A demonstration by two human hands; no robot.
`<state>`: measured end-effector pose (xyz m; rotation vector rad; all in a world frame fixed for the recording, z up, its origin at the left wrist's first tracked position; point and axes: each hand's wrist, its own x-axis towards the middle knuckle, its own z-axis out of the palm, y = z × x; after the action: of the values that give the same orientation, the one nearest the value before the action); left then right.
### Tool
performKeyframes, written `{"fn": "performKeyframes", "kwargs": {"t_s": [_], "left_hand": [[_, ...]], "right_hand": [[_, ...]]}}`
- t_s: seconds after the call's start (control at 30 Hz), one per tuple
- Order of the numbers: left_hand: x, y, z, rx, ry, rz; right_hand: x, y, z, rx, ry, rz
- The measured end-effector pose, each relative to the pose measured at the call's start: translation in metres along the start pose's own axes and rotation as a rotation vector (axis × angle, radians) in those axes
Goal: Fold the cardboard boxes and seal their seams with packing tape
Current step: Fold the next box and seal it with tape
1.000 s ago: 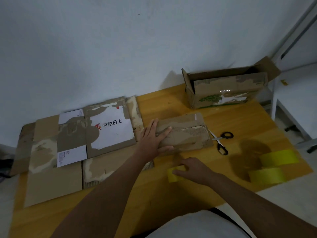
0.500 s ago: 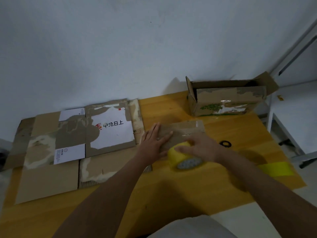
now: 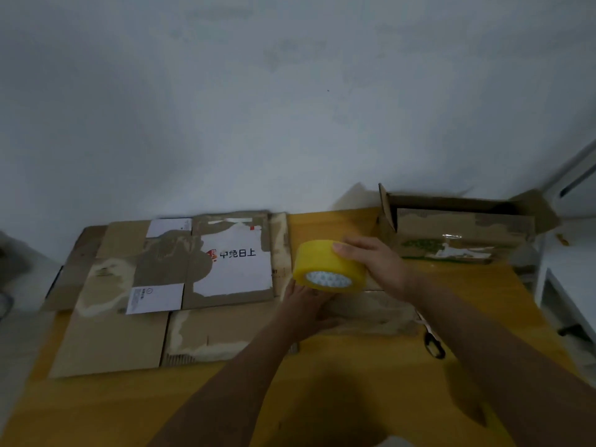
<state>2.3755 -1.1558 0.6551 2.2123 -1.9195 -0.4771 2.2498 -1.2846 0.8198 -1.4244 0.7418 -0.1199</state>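
Above the small folded brown cardboard box [image 3: 371, 312], the right hand [image 3: 375, 264] gripped a yellow tape roll [image 3: 329, 266] — the left hand [image 3: 304, 306] lay flat, pinning it; tape might skew if it slid.

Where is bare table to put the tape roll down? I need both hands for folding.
Bare wood lies along the near table edge, in front of the flattened cardboard, and between that cardboard and the open box. Around the scissors and small box it's crowded.
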Motion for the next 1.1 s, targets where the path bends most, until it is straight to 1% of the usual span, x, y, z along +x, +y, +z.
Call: {"fn": "performKeyframes", "kwargs": {"t_s": [0.13,0.2,0.27,0.37,0.43,0.5,0.57,0.63,0.7,0.83,0.87,0.9,0.93,1.0,1.03,1.07,1.1], "left_hand": [[-0.002,0.003,-0.001,-0.053,0.023,0.002],[-0.001,0.004,-0.002,-0.036,0.021,-0.001],[0.0,0.004,-0.004,-0.014,-0.016,-0.022],[0.0,0.008,-0.007,0.001,-0.049,-0.034],[-0.001,0.011,-0.009,-0.006,-0.052,-0.044],[-0.001,0.013,-0.011,-0.017,-0.063,-0.061],[-0.002,0.018,-0.013,-0.044,-0.052,-0.075],[-0.002,0.026,-0.014,-0.1,-0.021,-0.097],[-0.002,0.036,-0.012,-0.212,0.036,-0.125],[-0.005,0.046,-0.016,-0.536,0.201,-0.205],[-0.007,0.051,-0.019,-0.623,0.224,-0.278],[-0.009,0.055,-0.023,-0.733,0.234,-0.387],[-0.009,0.059,-0.025,-0.886,0.242,-0.51],[-0.009,0.065,-0.029,-1.293,0.274,-0.697],[-0.008,0.067,-0.031,-1.471,0.288,-0.747],[-0.008,0.068,-0.034,-1.576,0.295,-0.773],[-0.007,0.068,-0.035,-1.613,0.292,-0.791]], "right_hand": [[0.005,0.023,-0.031,-0.148,-0.052,0.076],[0.005,0.021,-0.04,-0.165,-0.058,0.093],[0.009,0.016,-0.05,-0.21,-0.087,0.116],[0.015,0.009,-0.06,-0.403,-0.149,0.094],[0.019,0.01,-0.058,-0.573,-0.161,0.057],[0.022,0.016,-0.052,-0.737,-0.135,-0.045],[0.024,0.022,-0.048,-0.76,-0.079,-0.151],[0.026,0.026,-0.048,-0.75,-0.034,-0.214],[0.026,0.029,-0.048,-0.747,-0.011,-0.247],[0.028,0.035,-0.05,-0.705,-0.017,-0.26],[0.028,0.037,-0.051,-0.698,-0.012,-0.256],[0.029,0.039,-0.052,-0.686,-0.006,-0.246],[0.029,0.04,-0.053,-0.671,-0.004,-0.23],[0.029,0.041,-0.055,-0.655,-0.003,-0.216],[0.029,0.041,-0.056,-0.656,-0.004,-0.214],[0.029,0.042,-0.056,-0.656,-0.006,-0.21],[0.029,0.043,-0.057,-0.66,-0.006,-0.204]]}}
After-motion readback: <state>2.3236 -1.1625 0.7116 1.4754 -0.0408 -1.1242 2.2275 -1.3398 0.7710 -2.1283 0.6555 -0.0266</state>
